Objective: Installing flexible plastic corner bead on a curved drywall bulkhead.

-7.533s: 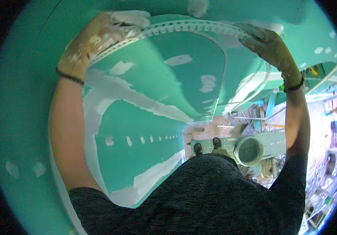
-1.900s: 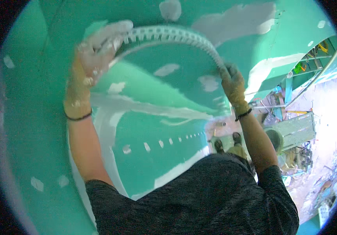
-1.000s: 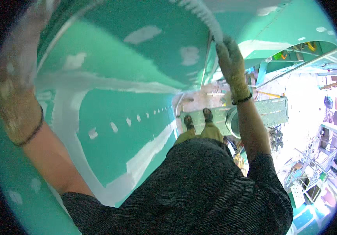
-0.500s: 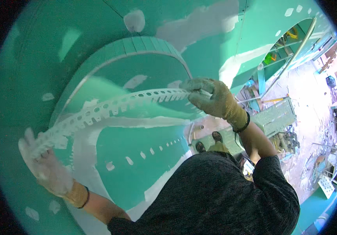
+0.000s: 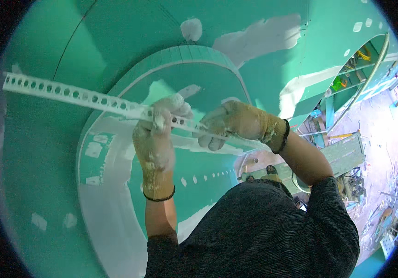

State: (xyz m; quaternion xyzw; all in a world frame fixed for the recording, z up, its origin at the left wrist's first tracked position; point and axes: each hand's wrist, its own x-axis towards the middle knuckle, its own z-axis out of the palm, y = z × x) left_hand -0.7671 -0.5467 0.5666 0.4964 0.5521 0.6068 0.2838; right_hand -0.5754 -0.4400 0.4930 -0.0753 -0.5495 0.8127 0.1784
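Observation:
A white perforated corner bead (image 5: 69, 92), a long strip with a row of round holes, slants across the view in front of a green board wall. My left hand (image 5: 155, 139), in a plaster-smeared work glove, is closed around it near the middle. Beyond that hand the bead's far-left end sticks out free and nearly straight. Close by on the right, my gloved right hand (image 5: 238, 123) has its fingers curled round the strip, whose thinner-looking remainder runs on below it. Behind both hands is a round-topped recess (image 5: 180, 53) with a raised curved edge.
White filler patches (image 5: 259, 37) mark the green boards. An arched niche (image 5: 361, 62) with shelves holds small items at the upper right. Below right, a plank platform (image 5: 328, 155) lies by my feet, above a debris-strewn floor (image 5: 375, 125).
My left hand has shifted from the bead's left end to its middle, close to my right hand. The bead, bowed before, is now nearly straight with its left end free. My view has turned slightly.

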